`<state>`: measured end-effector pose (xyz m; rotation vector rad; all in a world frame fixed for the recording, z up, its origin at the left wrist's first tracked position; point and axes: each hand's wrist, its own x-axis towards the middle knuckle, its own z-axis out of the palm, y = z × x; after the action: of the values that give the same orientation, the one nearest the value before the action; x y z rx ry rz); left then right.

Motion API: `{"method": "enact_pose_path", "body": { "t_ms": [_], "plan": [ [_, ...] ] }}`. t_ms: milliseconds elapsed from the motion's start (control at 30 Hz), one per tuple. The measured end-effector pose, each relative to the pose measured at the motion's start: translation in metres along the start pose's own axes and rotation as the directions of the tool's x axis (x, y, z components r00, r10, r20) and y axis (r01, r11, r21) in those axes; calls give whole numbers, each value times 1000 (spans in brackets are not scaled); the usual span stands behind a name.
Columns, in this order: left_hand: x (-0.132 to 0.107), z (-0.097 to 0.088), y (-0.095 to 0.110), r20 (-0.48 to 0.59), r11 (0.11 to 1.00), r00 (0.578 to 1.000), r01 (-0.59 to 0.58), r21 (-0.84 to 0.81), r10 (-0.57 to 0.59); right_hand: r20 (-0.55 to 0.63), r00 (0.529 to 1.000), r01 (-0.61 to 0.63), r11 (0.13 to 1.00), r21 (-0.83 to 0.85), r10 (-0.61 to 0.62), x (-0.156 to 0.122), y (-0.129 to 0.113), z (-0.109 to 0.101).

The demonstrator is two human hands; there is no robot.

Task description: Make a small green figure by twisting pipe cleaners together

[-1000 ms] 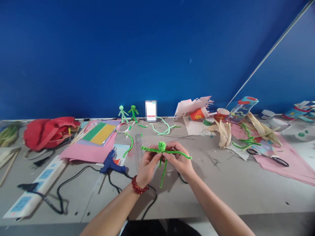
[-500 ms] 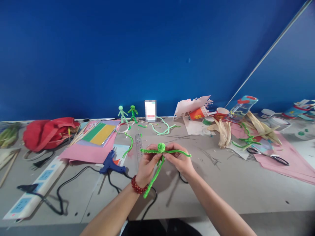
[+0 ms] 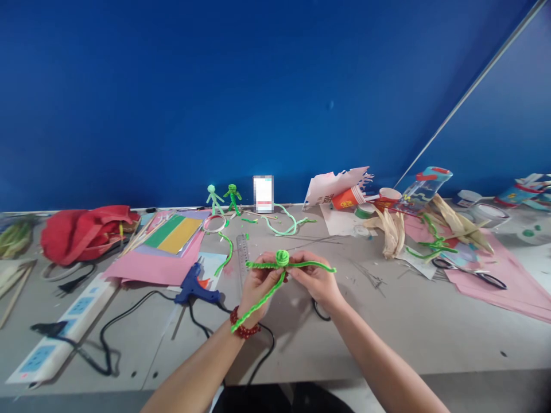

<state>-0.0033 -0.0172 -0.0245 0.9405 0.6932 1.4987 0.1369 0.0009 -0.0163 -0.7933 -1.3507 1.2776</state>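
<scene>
A bright green pipe-cleaner figure [image 3: 282, 259] with a coiled round head is held between my two hands above the table. My left hand [image 3: 258, 287] pinches it just below the head from the left. From the other side, my right hand [image 3: 316, 281] grips it with thumb and fingers. One twisted strand sticks out left and another right, like arms. A third strand slants down across my left wrist and its red bead bracelet [image 3: 245, 327]. My fingertips hide the figure's middle. Two small finished-looking green figures [image 3: 233, 198] stand by the wall.
A blue glue gun [image 3: 196, 288] with its cord lies left of my hands, near a white power strip [image 3: 71, 321]. Behind my left hand is a clear ruler [image 3: 243, 252]. Scissors [image 3: 469, 272], corn husks [image 3: 391, 235] and pink paper [image 3: 512, 281] lie at the right.
The figure's hanging strand has swung left, from beside my left wrist to across it. Both hands stay in nearly the same place, still gripping the figure.
</scene>
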Motion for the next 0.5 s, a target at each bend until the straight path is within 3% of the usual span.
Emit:
{"method": "enact_pose_path", "body": {
  "t_ms": [300,500],
  "plan": [
    [-1,-3,-2,-58,995,995,79,-61,-82,-4,1000,-10,995,97,10,0,7,3],
    [-2,-1,0,-73,988,987,135,-79,-141,-2,999,35,999,28,-35,-1,8,4]
  ]
}}
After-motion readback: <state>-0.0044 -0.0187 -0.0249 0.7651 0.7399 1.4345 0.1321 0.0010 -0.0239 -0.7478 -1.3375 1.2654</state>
